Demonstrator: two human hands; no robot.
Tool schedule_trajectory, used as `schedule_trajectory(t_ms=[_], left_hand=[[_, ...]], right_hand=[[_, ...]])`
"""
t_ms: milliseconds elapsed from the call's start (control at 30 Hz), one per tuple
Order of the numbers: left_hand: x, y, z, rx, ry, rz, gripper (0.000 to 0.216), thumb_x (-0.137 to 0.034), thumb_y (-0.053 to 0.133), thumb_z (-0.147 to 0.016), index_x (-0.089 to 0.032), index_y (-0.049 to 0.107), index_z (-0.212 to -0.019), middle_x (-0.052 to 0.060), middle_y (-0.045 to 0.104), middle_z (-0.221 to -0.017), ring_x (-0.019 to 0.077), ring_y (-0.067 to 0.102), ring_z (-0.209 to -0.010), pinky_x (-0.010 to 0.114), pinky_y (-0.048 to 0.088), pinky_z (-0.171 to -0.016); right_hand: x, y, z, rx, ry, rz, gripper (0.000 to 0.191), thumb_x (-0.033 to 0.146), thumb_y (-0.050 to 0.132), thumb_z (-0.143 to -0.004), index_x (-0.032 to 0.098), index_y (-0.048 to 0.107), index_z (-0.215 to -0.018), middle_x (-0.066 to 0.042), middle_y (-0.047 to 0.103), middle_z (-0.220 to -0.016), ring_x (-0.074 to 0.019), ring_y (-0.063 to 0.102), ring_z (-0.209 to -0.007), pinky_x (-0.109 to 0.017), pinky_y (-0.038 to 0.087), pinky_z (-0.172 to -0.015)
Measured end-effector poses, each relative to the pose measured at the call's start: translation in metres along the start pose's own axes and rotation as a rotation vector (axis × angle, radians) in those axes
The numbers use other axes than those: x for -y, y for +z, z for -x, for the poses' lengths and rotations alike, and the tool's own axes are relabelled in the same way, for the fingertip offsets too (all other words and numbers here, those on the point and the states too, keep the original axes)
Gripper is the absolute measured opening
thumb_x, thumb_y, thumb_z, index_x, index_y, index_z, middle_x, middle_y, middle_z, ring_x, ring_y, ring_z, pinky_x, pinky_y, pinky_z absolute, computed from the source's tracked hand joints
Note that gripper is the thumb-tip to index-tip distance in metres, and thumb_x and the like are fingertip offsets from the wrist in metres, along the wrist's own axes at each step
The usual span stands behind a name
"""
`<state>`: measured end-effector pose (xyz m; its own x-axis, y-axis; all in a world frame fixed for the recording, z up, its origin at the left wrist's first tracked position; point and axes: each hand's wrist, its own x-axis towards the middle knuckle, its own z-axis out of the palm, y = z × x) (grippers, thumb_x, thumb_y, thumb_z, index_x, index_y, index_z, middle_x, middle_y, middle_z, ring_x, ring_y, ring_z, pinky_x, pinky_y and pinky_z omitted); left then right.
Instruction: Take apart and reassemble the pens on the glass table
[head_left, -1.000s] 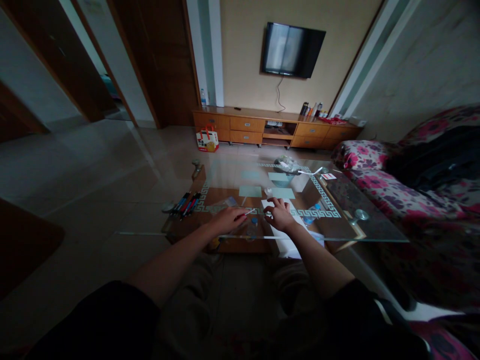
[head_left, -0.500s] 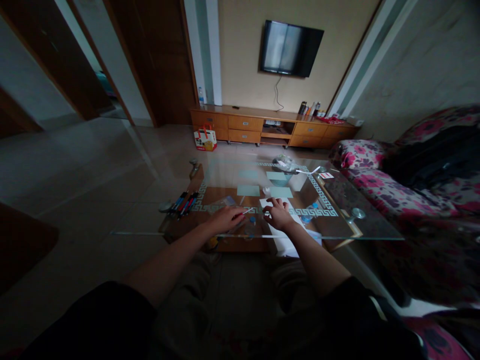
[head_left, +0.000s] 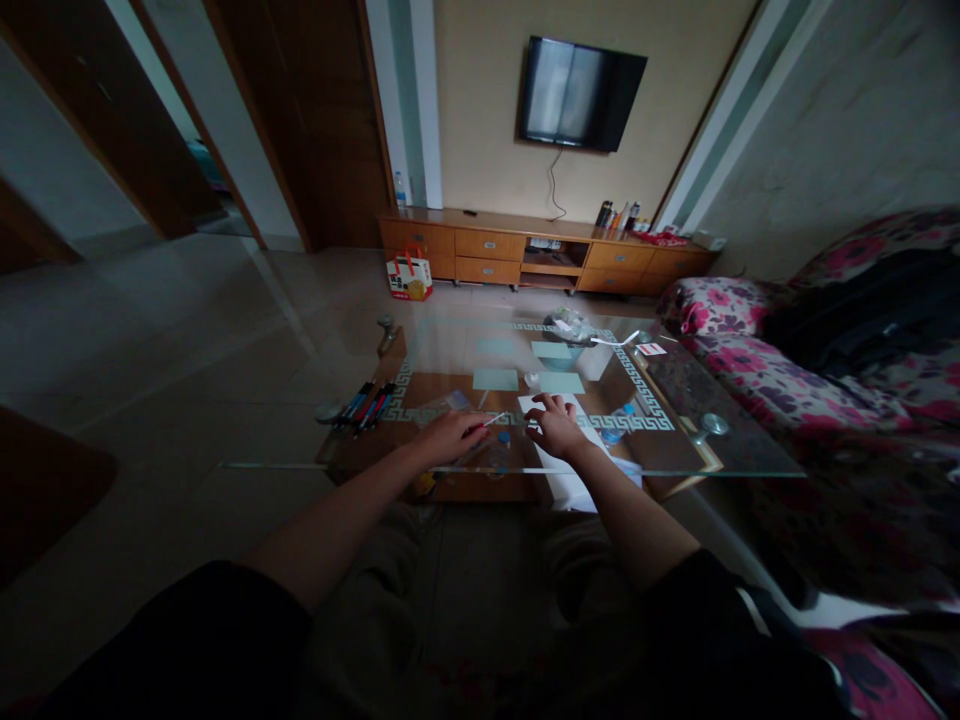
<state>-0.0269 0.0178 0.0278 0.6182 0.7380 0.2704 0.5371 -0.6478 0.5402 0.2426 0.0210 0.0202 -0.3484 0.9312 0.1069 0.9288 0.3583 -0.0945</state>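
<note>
My left hand point(head_left: 452, 436) rests on the glass table point(head_left: 742, 455) near its front edge, fingers closed on a thin pen-like stick point(head_left: 491, 421) whose pale tip points right. My right hand point(head_left: 556, 425) lies just to its right with fingers curled down onto a white sheet of paper point(head_left: 568, 488), pressing it to the glass. The two hands are a short gap apart. A small blue-capped item point(head_left: 504, 438) sits between them, close to the stick's tip.
Several pens point(head_left: 365, 406) lie at the table's left end. Pale paper squares point(head_left: 496, 379) and a bowl of wrappers point(head_left: 568, 329) sit farther back. A floral sofa point(head_left: 780, 370) stands to the right, a wooden TV cabinet point(head_left: 540, 262) and wall TV point(head_left: 579, 93) beyond.
Both hands stay in place on the table; only the view has shifted slightly.
</note>
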Motion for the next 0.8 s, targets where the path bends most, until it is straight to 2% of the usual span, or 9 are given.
schedule_trajectory(t_ms=[133, 300, 433, 600, 800], left_hand=[[0.004, 0.006, -0.001, -0.061, -0.047, 0.106, 0.033, -0.033, 0.049, -0.094, -0.022, 0.066, -0.121, 0.002, 0.071, -0.083, 0.0141, 0.061, -0.067, 0.023, 0.045, -0.066], [0.007, 0.015, -0.006, -0.155, -0.182, 0.431, 0.038, -0.039, 0.052, -0.093, -0.015, 0.06, -0.122, 0.003, 0.068, -0.075, 0.0115, 0.058, -0.055, 0.021, 0.045, -0.053], [0.006, 0.018, -0.009, -0.164, -0.217, 0.624, 0.043, -0.042, 0.055, -0.091, -0.016, 0.054, -0.125, 0.002, 0.067, -0.075, 0.0093, 0.055, -0.048, 0.019, 0.044, -0.046], [0.002, 0.018, -0.011, -0.17, -0.219, 0.712, 0.044, -0.041, 0.056, -0.091, -0.017, 0.05, -0.128, 0.002, 0.066, -0.075, 0.0092, 0.057, -0.048, 0.019, 0.046, -0.046], [-0.006, 0.016, -0.012, -0.172, -0.191, 0.72, 0.044, -0.038, 0.054, -0.092, -0.016, 0.048, -0.13, 0.003, 0.065, -0.079, 0.0095, 0.058, -0.052, 0.019, 0.048, -0.048]], right_hand=[[0.001, -0.004, 0.0, -0.015, 0.011, -0.003, 0.029, 0.036, 0.057, -0.089, 0.025, 0.067, -0.114, -0.013, 0.044, -0.138, -0.0336, 0.037, -0.121, -0.053, 0.03, -0.097], [0.01, -0.015, 0.001, -0.152, -0.009, -0.061, 0.03, 0.031, 0.054, -0.091, 0.022, 0.065, -0.117, -0.013, 0.049, -0.134, -0.0325, 0.04, -0.117, -0.048, 0.033, -0.095], [0.026, -0.026, 0.002, -0.236, -0.141, -0.161, 0.026, 0.024, 0.052, -0.091, 0.021, 0.063, -0.114, -0.012, 0.054, -0.125, -0.0291, 0.045, -0.113, -0.042, 0.037, -0.093], [0.049, -0.036, 0.005, -0.194, -0.317, -0.263, 0.032, 0.02, 0.052, -0.089, 0.018, 0.056, -0.121, -0.011, 0.056, -0.116, -0.0257, 0.05, -0.107, -0.038, 0.041, -0.093], [0.064, -0.038, 0.009, -0.119, -0.371, -0.266, 0.05, 0.019, 0.047, -0.093, 0.021, 0.042, -0.142, -0.011, 0.055, -0.124, -0.0257, 0.049, -0.111, -0.04, 0.042, -0.096]])
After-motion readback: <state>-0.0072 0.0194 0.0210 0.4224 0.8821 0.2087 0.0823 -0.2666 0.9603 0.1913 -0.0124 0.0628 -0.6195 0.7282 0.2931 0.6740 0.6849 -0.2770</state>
